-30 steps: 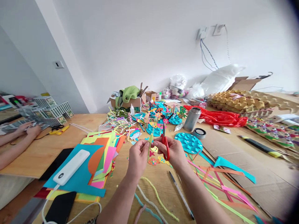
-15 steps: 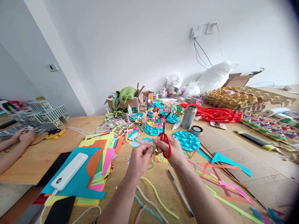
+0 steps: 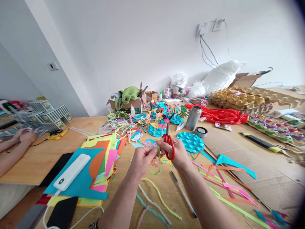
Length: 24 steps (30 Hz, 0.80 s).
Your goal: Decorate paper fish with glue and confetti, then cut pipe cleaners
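Observation:
My left hand (image 3: pixel 142 159) pinches a short yellow-green pipe cleaner (image 3: pixel 157 163) that hangs down in a curve below my fingers. My right hand (image 3: pixel 175 152) grips red-handled scissors (image 3: pixel 168 144) with the blades pointing up, and its fingertips touch the pipe cleaner too. Both hands meet above the wooden table (image 3: pixel 59 149), over small coloured paper cut-outs (image 3: pixel 164 161). More pipe cleaners (image 3: pixel 157 200), yellow, white and blue, lie on the table below my forearms. A black pen (image 3: pixel 183 194) lies beside my right forearm.
A stack of coloured paper (image 3: pixel 100 162) with a white power bank (image 3: pixel 71 171) lies left. A teal disc (image 3: pixel 190 142), metal flask (image 3: pixel 193 118), tape roll (image 3: pixel 201 131) and paper strips (image 3: pixel 226 184) sit right. Another person's hands (image 3: pixel 23 136) work at far left. Egg trays (image 3: pixel 238 98) stand at the back right.
The pipe cleaner, upright between my hands a second ago, now droops in a curve below my left fingers. My hands have stayed close together, and the view has shifted slightly.

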Available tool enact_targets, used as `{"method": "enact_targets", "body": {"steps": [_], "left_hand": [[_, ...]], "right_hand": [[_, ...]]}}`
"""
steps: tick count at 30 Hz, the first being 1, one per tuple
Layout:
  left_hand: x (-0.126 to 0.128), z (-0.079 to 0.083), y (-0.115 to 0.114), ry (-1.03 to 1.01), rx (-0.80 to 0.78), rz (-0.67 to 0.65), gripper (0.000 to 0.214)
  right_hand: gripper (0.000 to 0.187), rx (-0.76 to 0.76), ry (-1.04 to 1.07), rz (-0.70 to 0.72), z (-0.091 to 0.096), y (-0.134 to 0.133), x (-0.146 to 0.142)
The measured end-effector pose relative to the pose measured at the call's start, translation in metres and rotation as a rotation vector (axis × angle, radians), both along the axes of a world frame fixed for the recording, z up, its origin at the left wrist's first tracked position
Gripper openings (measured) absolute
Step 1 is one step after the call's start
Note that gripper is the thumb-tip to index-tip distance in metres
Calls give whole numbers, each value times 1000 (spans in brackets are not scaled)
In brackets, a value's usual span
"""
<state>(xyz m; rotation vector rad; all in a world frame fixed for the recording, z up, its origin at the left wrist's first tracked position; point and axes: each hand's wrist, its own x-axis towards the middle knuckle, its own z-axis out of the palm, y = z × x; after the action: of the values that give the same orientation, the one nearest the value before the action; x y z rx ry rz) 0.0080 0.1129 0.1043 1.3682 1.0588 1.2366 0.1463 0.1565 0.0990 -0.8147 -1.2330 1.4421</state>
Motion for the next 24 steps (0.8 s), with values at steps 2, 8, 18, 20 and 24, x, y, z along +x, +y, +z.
{"method": "enact_targets", "body": {"steps": [2,8,18,20,24], "left_hand": [[-2,0,0,1,-14,-29,38],[-6,-4,2,31,-96,-73,38],[-11,-3,4,58,-141,-130,31],[-11,-1,3,54,-173,-148,27],[-11,2,3,-31,-191,-43,23]], "right_hand": [[28,5,-26,6,1,-1,1],[30,3,-116,12,6,-4,2],[36,17,-230,49,6,-7,-3],[38,19,-241,41,5,-6,-4],[41,21,-255,14,5,-6,-4]]}}
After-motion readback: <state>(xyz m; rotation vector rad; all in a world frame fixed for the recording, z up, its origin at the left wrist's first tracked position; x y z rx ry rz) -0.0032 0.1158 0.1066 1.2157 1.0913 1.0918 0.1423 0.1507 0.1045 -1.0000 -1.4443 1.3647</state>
